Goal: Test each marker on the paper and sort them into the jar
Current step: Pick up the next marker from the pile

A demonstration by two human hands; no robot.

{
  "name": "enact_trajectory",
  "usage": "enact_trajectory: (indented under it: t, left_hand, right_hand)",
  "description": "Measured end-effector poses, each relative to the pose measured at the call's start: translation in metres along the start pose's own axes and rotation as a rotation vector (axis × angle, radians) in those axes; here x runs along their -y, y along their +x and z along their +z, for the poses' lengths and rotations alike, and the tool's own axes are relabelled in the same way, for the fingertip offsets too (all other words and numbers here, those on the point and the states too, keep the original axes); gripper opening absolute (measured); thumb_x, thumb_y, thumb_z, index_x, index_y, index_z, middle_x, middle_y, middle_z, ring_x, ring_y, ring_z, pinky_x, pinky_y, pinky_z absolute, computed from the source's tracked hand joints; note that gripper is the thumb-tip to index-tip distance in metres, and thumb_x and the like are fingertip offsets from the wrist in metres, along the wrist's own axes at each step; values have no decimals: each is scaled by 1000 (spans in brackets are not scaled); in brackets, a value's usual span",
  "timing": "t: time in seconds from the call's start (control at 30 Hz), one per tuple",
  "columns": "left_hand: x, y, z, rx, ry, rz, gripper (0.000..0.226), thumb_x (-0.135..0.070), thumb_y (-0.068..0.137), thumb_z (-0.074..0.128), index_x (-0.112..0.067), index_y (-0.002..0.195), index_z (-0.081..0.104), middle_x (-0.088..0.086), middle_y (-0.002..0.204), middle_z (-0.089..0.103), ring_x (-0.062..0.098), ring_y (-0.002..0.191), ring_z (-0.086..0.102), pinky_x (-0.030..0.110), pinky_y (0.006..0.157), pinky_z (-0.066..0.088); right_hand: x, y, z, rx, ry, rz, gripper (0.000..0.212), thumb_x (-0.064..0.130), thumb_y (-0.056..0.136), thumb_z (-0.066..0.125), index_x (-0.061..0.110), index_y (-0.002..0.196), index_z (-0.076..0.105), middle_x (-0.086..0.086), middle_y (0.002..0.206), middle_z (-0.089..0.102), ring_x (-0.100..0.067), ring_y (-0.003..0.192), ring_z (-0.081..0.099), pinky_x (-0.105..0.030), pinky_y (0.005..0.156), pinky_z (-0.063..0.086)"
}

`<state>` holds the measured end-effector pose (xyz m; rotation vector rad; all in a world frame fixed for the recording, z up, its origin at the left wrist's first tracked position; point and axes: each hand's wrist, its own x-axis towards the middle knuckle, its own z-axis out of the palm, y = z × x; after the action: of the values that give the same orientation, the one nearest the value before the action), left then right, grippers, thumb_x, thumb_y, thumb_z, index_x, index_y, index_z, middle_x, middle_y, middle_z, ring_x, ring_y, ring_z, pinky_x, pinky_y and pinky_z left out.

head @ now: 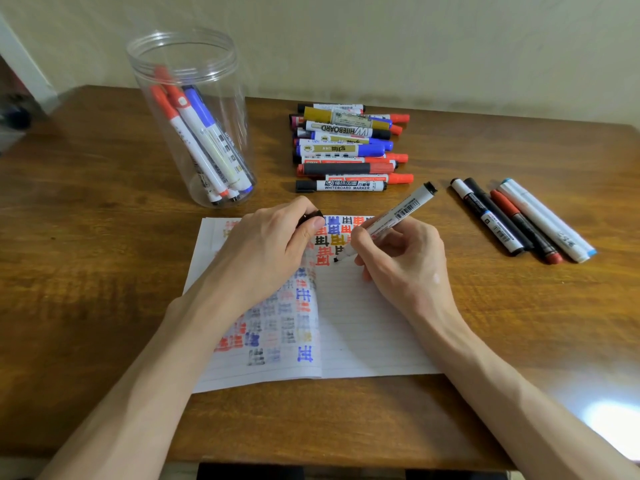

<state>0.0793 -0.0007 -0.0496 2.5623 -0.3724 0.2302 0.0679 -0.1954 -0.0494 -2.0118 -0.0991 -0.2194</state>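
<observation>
An open lined notebook (363, 327) lies on the wooden table, covered in red, blue, black and yellow test marks. My right hand (398, 261) grips a white marker with a black end (401, 211); its black tip touches the paper. My left hand (266, 247) rests on the left page and holds the black cap (310, 216) between thumb and fingers. A clear plastic jar (194, 116) stands at the back left with several red, blue and black markers inside.
A pile of several markers (346, 147) lies behind the notebook. Several more markers (519, 220) lie side by side at the right. A wall runs close behind the table (104, 237); the table's front edge is near my forearms.
</observation>
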Motion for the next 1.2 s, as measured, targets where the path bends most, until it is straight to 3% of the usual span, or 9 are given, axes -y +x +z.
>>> enact_trajectory:
  t: [0.3, 0.53, 0.63, 0.73, 0.87, 1.03, 1.2]
  left_hand:
    - [0, 0, 1, 4, 2, 1, 28, -47, 106, 39, -26, 111, 57, -15, 97, 66, 4, 84, 64, 26, 66, 53]
    - [0, 0, 1, 1, -2, 4, 28, -45, 106, 40, -25, 112, 58, -14, 95, 66, 7, 83, 63, 29, 66, 52]
    - [1, 0, 1, -1, 0, 5, 26, -46, 107, 41, -26, 111, 57, -13, 96, 68, 6, 84, 65, 34, 68, 55]
    - [1, 1, 1, 7, 2, 1, 28, -48, 105, 39, -27, 110, 56, -13, 99, 69, 5, 85, 65, 28, 67, 54]
    - [1, 0, 1, 0, 6, 9, 29, -49, 105, 39, -27, 111, 57, -14, 100, 69, 5, 85, 65, 26, 66, 53]
    - [1, 0, 1, -1, 6, 7, 30, -49, 105, 39, -26, 113, 57, -14, 98, 68, 6, 84, 64, 27, 67, 53]
    - [1, 0, 1, 2, 4, 9, 31, -49, 105, 39, -26, 112, 57, -13, 96, 68, 6, 83, 64, 27, 66, 52]
  right_hand:
    - [-1, 0, 0, -39, 25, 7, 12, 19, 91, 71, 17, 80, 71, 1, 71, 75, -18, 65, 73, -45, 61, 62]
    - [-1, -1, 0, 34, 15, -27, 12, 21, 93, 73, 22, 82, 69, 4, 74, 76, -11, 65, 73, -28, 59, 61]
    - [-2, -1, 1, -22, -18, -30, 13, 21, 91, 72, 16, 80, 69, 3, 73, 75, -15, 65, 73, -31, 57, 61]
    - [-2, -1, -1, -73, -28, -16, 15, 21, 88, 71, 10, 77, 69, 0, 72, 75, -17, 66, 72, -33, 58, 59]
    - [-1, -1, -1, -51, 32, 10, 12, 19, 90, 70, 16, 78, 70, 0, 72, 75, -18, 64, 73, -44, 61, 62]
    - [3, -1, -1, -19, 53, 11, 13, 15, 93, 71, 17, 81, 71, 0, 69, 75, -15, 54, 71, -30, 56, 61]
    - [3, 0, -1, 0, 59, 11, 13, 17, 95, 71, 19, 82, 71, 3, 71, 76, -13, 54, 71, -24, 54, 59]
